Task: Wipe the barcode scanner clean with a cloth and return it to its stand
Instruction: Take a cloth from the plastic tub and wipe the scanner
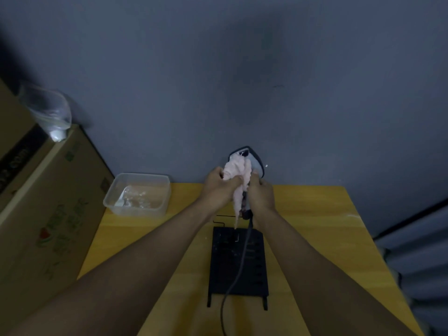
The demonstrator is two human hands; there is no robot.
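I hold the barcode scanner (pixel 254 159) upright above the yellow table (pixel 315 214), its dark and grey head pointing up toward the wall. My right hand (pixel 263 194) grips its handle, mostly hiding it. My left hand (pixel 219 187) presses a pale pink cloth (pixel 236 174) against the scanner's head and neck; a tail of the cloth hangs down between my hands. The scanner's grey cable (pixel 238 270) runs down over the black stand (pixel 238 260), which lies flat on the table below my hands.
A clear plastic tub (pixel 138 194) sits at the table's back left corner. Cardboard boxes (pixel 48 202) stand against the left edge, with a clear plastic bag (pixel 49 112) on top. A blue-grey wall lies right behind the table.
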